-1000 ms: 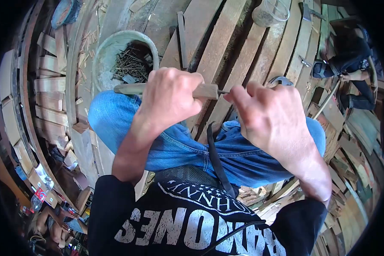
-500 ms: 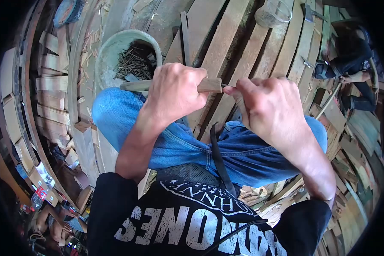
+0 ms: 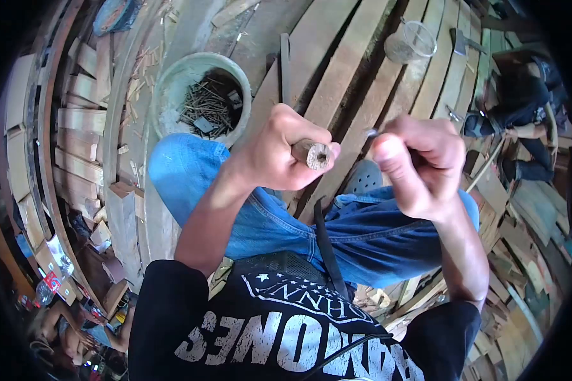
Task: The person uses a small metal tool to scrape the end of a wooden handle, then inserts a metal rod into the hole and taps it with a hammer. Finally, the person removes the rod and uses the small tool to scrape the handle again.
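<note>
My left hand (image 3: pixel 285 149) is wrapped round a wooden handle (image 3: pixel 313 154), whose round end, with a dark hole in its centre, faces up toward me. To its right, my right hand (image 3: pixel 422 162) is closed in a pinch, with a small shiny metal tip (image 3: pixel 371 133) showing at the fingertips; the rest of that thin piece is hidden by the fingers. The handle and the metal piece are apart. Beyond my left hand stands a whitish bucket (image 3: pixel 165 95) holding many nails (image 3: pixel 208 105).
Wooden planks (image 3: pixel 349 70) form the floor. A clear container (image 3: pixel 400 47) and a hatchet (image 3: pixel 459 42) lie at the top right. Another person (image 3: pixel 527 95) sits at the right; more people are at the lower left. Wood pieces (image 3: pixel 79 133) lie on both sides.
The metal piece in my right hand has come out of the handle's end. My left hand has turned the handle so its end faces me, and my right hand has moved a little right.
</note>
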The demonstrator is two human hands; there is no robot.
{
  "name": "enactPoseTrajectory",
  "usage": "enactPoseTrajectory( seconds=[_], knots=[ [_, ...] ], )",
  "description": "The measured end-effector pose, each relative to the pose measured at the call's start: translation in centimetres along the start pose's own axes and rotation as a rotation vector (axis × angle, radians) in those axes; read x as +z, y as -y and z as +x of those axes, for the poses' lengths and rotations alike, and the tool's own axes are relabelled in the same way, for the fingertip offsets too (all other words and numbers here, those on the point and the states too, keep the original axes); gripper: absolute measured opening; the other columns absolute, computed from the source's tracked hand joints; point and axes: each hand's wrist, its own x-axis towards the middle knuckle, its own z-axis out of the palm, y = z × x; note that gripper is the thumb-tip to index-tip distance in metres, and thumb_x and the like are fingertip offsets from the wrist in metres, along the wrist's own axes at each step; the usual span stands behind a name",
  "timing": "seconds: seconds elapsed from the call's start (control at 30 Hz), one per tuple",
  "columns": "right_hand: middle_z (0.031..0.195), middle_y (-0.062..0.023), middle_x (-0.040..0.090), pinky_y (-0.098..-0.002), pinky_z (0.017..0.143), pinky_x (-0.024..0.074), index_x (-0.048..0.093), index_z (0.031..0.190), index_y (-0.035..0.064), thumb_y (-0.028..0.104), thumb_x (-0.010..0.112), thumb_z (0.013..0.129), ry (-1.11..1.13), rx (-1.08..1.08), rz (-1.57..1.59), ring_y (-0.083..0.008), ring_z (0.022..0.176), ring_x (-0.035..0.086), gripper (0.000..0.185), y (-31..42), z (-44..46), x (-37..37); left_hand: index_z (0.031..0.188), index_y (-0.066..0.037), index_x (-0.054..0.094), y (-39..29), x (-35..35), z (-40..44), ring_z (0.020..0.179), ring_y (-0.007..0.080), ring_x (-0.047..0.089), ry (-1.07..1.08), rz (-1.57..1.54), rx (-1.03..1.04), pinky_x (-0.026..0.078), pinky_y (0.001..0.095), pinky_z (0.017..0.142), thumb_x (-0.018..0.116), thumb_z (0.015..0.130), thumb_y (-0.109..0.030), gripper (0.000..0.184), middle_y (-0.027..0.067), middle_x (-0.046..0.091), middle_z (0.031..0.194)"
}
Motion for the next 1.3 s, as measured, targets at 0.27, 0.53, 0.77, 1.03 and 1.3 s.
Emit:
enactPoseTrajectory(
  seconds=[0.27,0.53,0.77,1.03,1.3],
  knots=[
    [0.054,-0.0074,0.056,-0.0315,0.039,0.0393,0.065,0.071,0.0022,0.013,0.076,0.083,0.107,-0.132,-0.321,-0.0196,0.043,0.057,0.019,1.0,-0.5,0.0,0.049,-0.008,0.035,-0.5,-0.2,-0.1,0.036,0.0198,0.038,0.036,-0.150,0.075,0.024,0.0351,0.039,0.071,0.076,-0.003,0.045,0.0036,0.034,0.044],
    [0.056,-0.0055,0.056,-0.0329,0.039,0.0395,0.064,0.073,0.0042,0.014,0.075,0.082,0.171,-0.053,-0.500,-0.0220,0.043,0.056,0.018,2.1,-1.1,-0.3,0.059,-0.007,0.049,-1.2,0.2,1.0,0.046,0.0231,0.044,-0.262,0.291,0.200,0.030,0.0342,0.045,0.077,0.069,-0.008,0.030,0.0045,0.043,0.052],
    [0.057,-0.0068,0.058,-0.0331,0.040,0.0403,0.065,0.079,0.0058,0.013,0.074,0.083,0.029,0.063,-0.555,-0.0230,0.043,0.056,0.013,3.1,-1.5,-0.1,0.063,-0.007,0.056,-0.8,1.4,0.5,0.046,0.0241,0.052,-0.295,0.415,0.176,0.039,0.0332,0.046,0.083,0.064,-0.013,0.028,0.0044,0.050,0.054],
    [0.053,-0.0070,0.055,-0.0341,0.040,0.0393,0.063,0.076,0.0061,0.011,0.072,0.084,0.034,0.131,-0.534,-0.0241,0.042,0.055,0.013,3.6,-1.8,-0.2,0.062,-0.006,0.056,-1.4,2.4,1.0,0.044,0.0231,0.049,-0.439,0.426,0.133,0.036,0.0331,0.043,0.083,0.071,-0.011,0.029,0.0060,0.050,0.054],
    [0.051,-0.0066,0.053,-0.0349,0.039,0.0378,0.062,0.072,0.0073,0.012,0.074,0.083,0.051,0.148,-0.569,-0.0244,0.040,0.053,0.017,3.5,-2.0,0.0,0.062,-0.004,0.053,-0.7,3.1,0.5,0.042,0.0253,0.050,-0.342,0.404,0.017,0.035,0.0348,0.041,0.080,0.077,-0.017,0.034,0.0094,0.047,0.052]
  ],
)
